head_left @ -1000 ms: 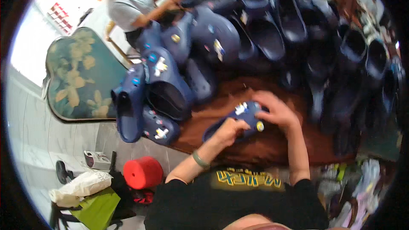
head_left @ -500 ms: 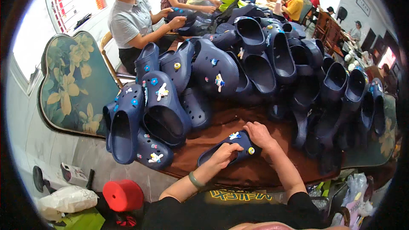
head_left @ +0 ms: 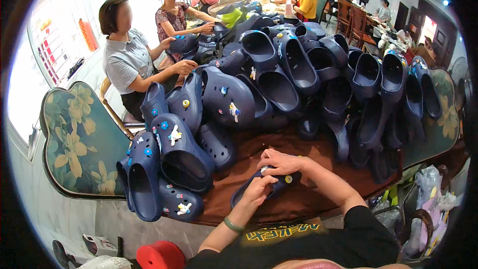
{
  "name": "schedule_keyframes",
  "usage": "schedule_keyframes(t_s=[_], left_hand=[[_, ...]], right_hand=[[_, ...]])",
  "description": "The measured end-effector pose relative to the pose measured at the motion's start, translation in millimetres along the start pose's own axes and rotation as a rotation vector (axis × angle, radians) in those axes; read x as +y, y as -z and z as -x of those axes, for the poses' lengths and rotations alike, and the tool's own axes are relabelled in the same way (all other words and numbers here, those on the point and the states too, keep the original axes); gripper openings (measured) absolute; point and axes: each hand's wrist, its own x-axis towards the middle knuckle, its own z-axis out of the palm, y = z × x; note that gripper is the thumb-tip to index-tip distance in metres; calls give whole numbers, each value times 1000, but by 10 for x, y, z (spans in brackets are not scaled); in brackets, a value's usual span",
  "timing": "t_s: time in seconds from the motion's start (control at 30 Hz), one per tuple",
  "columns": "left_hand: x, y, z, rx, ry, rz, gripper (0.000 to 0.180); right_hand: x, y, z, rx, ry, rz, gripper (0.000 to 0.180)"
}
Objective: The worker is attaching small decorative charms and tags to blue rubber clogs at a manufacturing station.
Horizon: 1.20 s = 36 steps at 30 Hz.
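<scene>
- The left hand [head_left: 256, 193] has its fingers clenched around the heel end of a dark navy foam clog [head_left: 259, 189], thumb side pressing on its upper.
- The right hand [head_left: 281, 162] curls over the toe end of the same clog, fingertips pinching down on its top beside a small round yellow charm [head_left: 288, 179]; whether they hold a loose charm cannot be told.
- A green bead bracelet [head_left: 233, 225] circles the left wrist.
- The clog lies tilted on a brown cloth-covered table [head_left: 298, 204], close to the table's near edge and roughly at its middle.
- A strip of bare brown cloth runs around the clog along the near edge; that is the only open room.
- Toward the near left corner, a heap of smooth, rounded navy clogs with bright flower and figure charms [head_left: 174, 149] overhangs the edge.
- Farther back and to the right, a dense pile of plain navy clogs [head_left: 348, 84], perforated and matte, fills the table to its far edge.
- At the far left side, a seated person in a grey shirt [head_left: 127, 60] handles another clog.
- A floral-patterned chair back [head_left: 79, 144] stands beside the left edge, and a red round stool [head_left: 159, 255] sits below the near edge.
</scene>
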Motion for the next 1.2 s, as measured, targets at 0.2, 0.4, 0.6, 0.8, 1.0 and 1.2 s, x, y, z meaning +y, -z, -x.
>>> schedule_keyframes(t_s=[0.2, 0.4, 0.6, 0.8, 1.0, 1.2], left_hand=[[-5, -2, -24, -35, 7, 142, 23], [12, -7, 2, 1, -7, 98, 10], [102, -185, 93, -34, -34, 89, 11], [-6, 43, 37, 41, 24, -6, 9], [85, -305, 111, 235, -56, -181, 23], [48, -190, 103, 234, -117, -257, 19]], right_hand=[[76, -146, -114, 88, -66, -49, 31], [127, -145, -197, 123, -182, 12, 45], [101, -129, -328, 38, -253, 92, 45], [53, -208, -259, 266, -190, 95, 33], [28, -183, -119, 650, -196, 85, 30], [267, -39, 480, 986, -579, 100, 35]])
